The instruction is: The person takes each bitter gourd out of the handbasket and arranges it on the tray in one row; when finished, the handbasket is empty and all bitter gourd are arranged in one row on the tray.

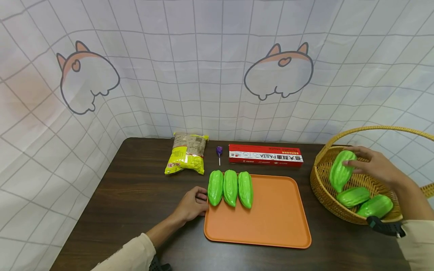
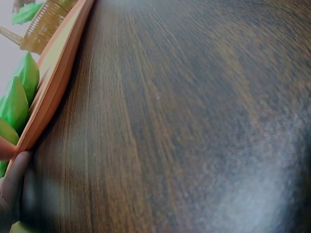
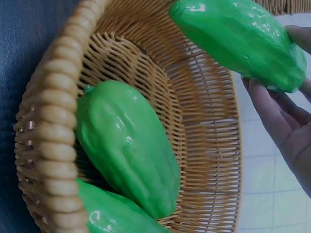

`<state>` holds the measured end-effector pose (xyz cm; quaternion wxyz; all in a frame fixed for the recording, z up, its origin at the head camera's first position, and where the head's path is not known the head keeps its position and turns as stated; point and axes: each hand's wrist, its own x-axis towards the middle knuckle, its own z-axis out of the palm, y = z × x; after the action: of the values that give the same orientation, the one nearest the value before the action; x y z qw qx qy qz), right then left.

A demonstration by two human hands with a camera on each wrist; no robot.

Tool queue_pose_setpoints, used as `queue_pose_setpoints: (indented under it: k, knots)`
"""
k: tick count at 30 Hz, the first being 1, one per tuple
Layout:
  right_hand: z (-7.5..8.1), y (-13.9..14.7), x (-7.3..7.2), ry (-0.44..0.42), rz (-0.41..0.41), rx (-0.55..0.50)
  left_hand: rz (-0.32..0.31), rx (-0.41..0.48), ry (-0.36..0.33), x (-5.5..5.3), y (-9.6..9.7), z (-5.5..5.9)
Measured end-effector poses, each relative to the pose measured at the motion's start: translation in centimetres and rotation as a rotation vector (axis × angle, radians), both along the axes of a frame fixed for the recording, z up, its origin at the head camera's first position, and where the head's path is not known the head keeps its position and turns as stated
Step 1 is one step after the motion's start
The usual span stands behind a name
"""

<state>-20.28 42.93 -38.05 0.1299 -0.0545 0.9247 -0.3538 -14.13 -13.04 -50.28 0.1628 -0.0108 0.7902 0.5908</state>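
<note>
My right hand (image 1: 374, 165) grips a glossy green papaya (image 1: 341, 170) over the wicker basket (image 1: 318, 184), thumb on one side and fingers on the other. In the right wrist view that papaya (image 3: 243, 41) is tilted, its narrow tip pointing into the basket. Two more green papayas lie on the basket floor, one papaya (image 3: 129, 145) beside the other (image 3: 114, 213). My left hand (image 1: 191, 205) pinches the left rim of the orange tray (image 1: 271, 226). Three green papayas (image 1: 230, 188) stand side by side in the tray's upper left part.
Behind the tray lie a yellow bag of powder (image 1: 187, 153), a purple lollipop (image 1: 219, 151) and a red pasta box (image 1: 265, 155). The basket's tall arched handle (image 1: 383, 128) rises over its right side. A white grid-patterned curtain (image 1: 217, 75) hangs along the back edge of the dark wooden table (image 1: 132, 188).
</note>
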Motion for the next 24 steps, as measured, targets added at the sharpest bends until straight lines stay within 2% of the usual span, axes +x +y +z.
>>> queue_pose_setpoints:
  k: [11, 17, 24]
  knots:
    - [0.4, -1.2, 1.6, 0.054, 0.027, -0.054, 0.006, -0.010, 0.000, 0.0, 0.0, 0.0]
    - [0.1, -1.8, 2.2, 0.106, 0.056, -0.106, 0.003, -0.002, 0.002, 0.0, 0.0, -0.1]
    - [0.1, -2.8, 2.8, 0.125, 0.080, -0.100, 0.002, 0.003, -0.003, 0.0, 0.0, -0.1]
